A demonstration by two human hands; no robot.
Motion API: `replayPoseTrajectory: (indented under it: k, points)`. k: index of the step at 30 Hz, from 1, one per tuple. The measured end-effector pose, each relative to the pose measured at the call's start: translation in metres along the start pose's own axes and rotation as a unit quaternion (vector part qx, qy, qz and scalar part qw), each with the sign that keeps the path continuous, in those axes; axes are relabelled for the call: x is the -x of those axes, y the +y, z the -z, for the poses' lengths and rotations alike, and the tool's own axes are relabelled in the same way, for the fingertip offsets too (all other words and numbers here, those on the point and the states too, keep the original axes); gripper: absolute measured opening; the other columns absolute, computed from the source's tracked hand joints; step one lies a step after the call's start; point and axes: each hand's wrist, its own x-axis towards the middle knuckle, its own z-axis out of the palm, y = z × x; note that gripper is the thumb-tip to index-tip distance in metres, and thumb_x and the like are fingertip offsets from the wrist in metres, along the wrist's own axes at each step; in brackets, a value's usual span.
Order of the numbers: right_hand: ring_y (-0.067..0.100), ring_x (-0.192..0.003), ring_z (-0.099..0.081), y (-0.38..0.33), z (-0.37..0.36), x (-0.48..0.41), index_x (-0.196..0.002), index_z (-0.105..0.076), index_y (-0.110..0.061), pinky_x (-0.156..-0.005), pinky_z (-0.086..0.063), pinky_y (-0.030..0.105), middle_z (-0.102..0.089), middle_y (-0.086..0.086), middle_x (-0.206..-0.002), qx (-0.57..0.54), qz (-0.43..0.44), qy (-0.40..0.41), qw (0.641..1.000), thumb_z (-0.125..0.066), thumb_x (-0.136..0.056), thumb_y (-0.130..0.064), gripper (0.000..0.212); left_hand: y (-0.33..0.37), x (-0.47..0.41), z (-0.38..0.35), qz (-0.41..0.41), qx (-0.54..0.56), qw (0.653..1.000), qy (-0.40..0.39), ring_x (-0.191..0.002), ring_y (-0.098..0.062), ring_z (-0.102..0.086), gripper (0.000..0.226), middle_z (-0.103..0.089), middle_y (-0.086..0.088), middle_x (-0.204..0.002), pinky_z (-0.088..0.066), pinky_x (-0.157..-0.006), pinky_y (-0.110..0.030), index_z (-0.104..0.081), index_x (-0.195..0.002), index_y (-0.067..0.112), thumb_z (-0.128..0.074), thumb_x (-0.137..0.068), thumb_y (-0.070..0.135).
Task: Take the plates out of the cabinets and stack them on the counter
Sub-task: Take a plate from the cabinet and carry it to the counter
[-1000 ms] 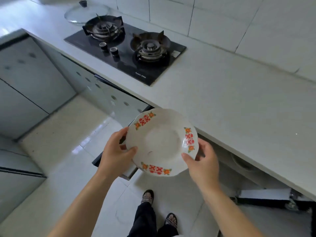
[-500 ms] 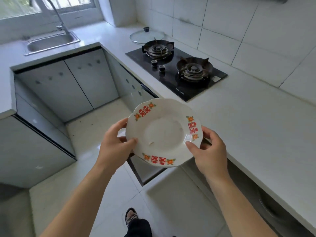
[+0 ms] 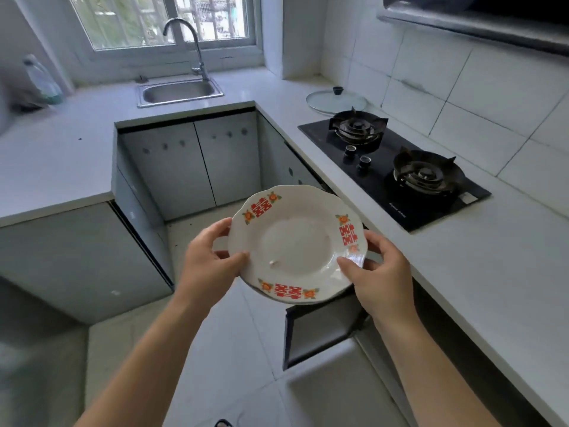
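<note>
A white plate point(image 3: 297, 241) with red and orange rim decoration is held face up over the floor, in front of the counter edge. My left hand point(image 3: 209, 263) grips its left rim with the thumb on top. My right hand point(image 3: 380, 272) grips its right rim the same way. A small speck lies on the plate's inner surface. Below the plate an open cabinet door point(image 3: 320, 331) juts out from under the white counter point(image 3: 492, 272) on my right. No other plates show on the counter.
A black two-burner gas hob point(image 3: 397, 171) sits in the right counter, with a glass lid point(image 3: 337, 101) behind it. A sink point(image 3: 180, 92) with a tap lies under the window. A bottle point(image 3: 41, 80) stands far left. Grey cabinet fronts point(image 3: 197, 164) line the U-shaped floor space.
My view has lifted and swung left, bringing the sink and window into sight. The plate stays in both hands and has shifted slightly right, nearer the counter edge.
</note>
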Motion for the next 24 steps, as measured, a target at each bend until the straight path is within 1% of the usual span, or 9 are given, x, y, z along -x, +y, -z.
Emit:
replayPoseTrajectory:
  k: [3,4,7,9,13,14,17,21,24]
  points:
    - [0.011,-0.094,-0.063,-0.012,-0.047,-0.011,-0.117,-0.052,-0.026,-0.064,-0.055,0.016,-0.062,-0.007,-0.103,-0.007,0.008,-0.02,1.0,-0.075,-0.075,-0.009,0.051,-0.005,-0.023,0.041,-0.001,0.002,1.0,0.024,-0.078,-0.022,-0.067,0.062,-0.06,-0.005,-0.116,-0.049,-0.045,-0.015,-0.05,-0.131,0.02,-0.066,-0.076,-0.005]
    - [0.011,-0.095,-0.063,-0.016,-0.062,-0.015,-0.114,-0.052,-0.028,-0.066,-0.056,0.018,-0.063,-0.007,-0.103,-0.013,0.011,-0.028,0.999,-0.075,-0.075,-0.009,0.049,-0.007,-0.031,0.055,-0.001,0.001,0.999,0.032,-0.077,-0.022,-0.067,0.062,-0.061,-0.006,-0.115,-0.048,-0.044,-0.014,-0.05,-0.131,0.021,-0.066,-0.077,-0.005]
    - [0.013,-0.096,-0.063,-0.026,-0.111,-0.025,-0.108,-0.052,-0.03,-0.07,-0.056,0.023,-0.064,-0.005,-0.104,-0.014,0.022,-0.049,0.998,-0.076,-0.074,-0.008,0.048,-0.011,-0.052,0.096,-0.005,0.003,0.998,0.056,-0.078,-0.021,-0.069,0.063,-0.062,-0.004,-0.116,-0.055,-0.054,-0.019,-0.049,-0.131,0.02,-0.067,-0.076,-0.005]
    - [0.015,-0.096,-0.064,-0.033,-0.142,-0.031,-0.108,-0.052,-0.03,-0.073,-0.057,0.027,-0.065,-0.003,-0.105,-0.02,0.023,-0.059,0.998,-0.076,-0.073,-0.007,0.048,-0.013,-0.064,0.123,-0.005,0.0,0.997,0.075,-0.078,-0.02,-0.069,0.062,-0.061,-0.002,-0.115,-0.057,-0.056,-0.022,-0.05,-0.13,0.019,-0.066,-0.076,-0.006]
    - [0.015,-0.094,-0.065,-0.045,-0.198,-0.037,-0.111,-0.056,-0.025,-0.075,-0.057,0.032,-0.067,-0.002,-0.104,-0.025,0.029,-0.084,0.996,-0.076,-0.073,-0.006,0.047,-0.017,-0.08,0.171,-0.007,-0.011,0.994,0.109,-0.075,-0.018,-0.069,0.062,-0.061,0.012,-0.105,-0.06,-0.065,-0.029,-0.049,-0.13,0.019,-0.066,-0.076,-0.006]
    - [0.015,-0.093,-0.066,-0.047,-0.21,-0.038,-0.112,-0.056,-0.025,-0.075,-0.057,0.031,-0.068,-0.002,-0.103,-0.027,0.029,-0.091,0.995,-0.076,-0.073,-0.006,0.048,-0.018,-0.082,0.182,-0.002,-0.01,0.993,0.115,-0.075,-0.018,-0.07,0.062,-0.061,0.013,-0.103,-0.06,-0.064,-0.029,-0.049,-0.131,0.019,-0.066,-0.077,-0.006]
    - [0.014,-0.091,-0.066,-0.054,-0.244,-0.041,-0.113,-0.056,-0.024,-0.071,-0.056,0.028,-0.067,-0.003,-0.102,-0.027,0.032,-0.119,0.992,-0.076,-0.073,-0.006,0.048,-0.021,-0.086,0.212,0.01,-0.009,0.99,0.144,-0.069,-0.014,-0.069,0.064,-0.061,0.009,-0.106,-0.056,-0.055,-0.02,-0.047,-0.133,0.021,-0.067,-0.077,-0.004]
    - [0.009,-0.086,-0.064,-0.062,-0.283,-0.048,-0.111,-0.056,-0.023,-0.063,-0.054,0.019,-0.065,-0.007,-0.095,-0.023,0.043,-0.166,0.985,-0.075,-0.074,-0.004,0.046,-0.027,-0.09,0.242,0.018,-0.005,0.983,0.185,-0.064,-0.008,-0.068,0.064,-0.059,0.009,-0.11,-0.053,-0.053,-0.016,-0.045,-0.133,0.021,-0.066,-0.078,-0.004]
    - [0.009,-0.086,-0.065,-0.066,-0.308,-0.058,-0.108,-0.055,-0.025,-0.061,-0.056,0.019,-0.065,-0.007,-0.096,-0.016,0.046,-0.191,0.98,-0.076,-0.073,-0.004,0.046,-0.03,-0.099,0.256,0.02,-0.005,0.977,0.212,-0.063,-0.005,-0.068,0.062,-0.06,0.012,-0.108,-0.052,-0.051,-0.014,-0.047,-0.131,0.022,-0.065,-0.077,-0.004]
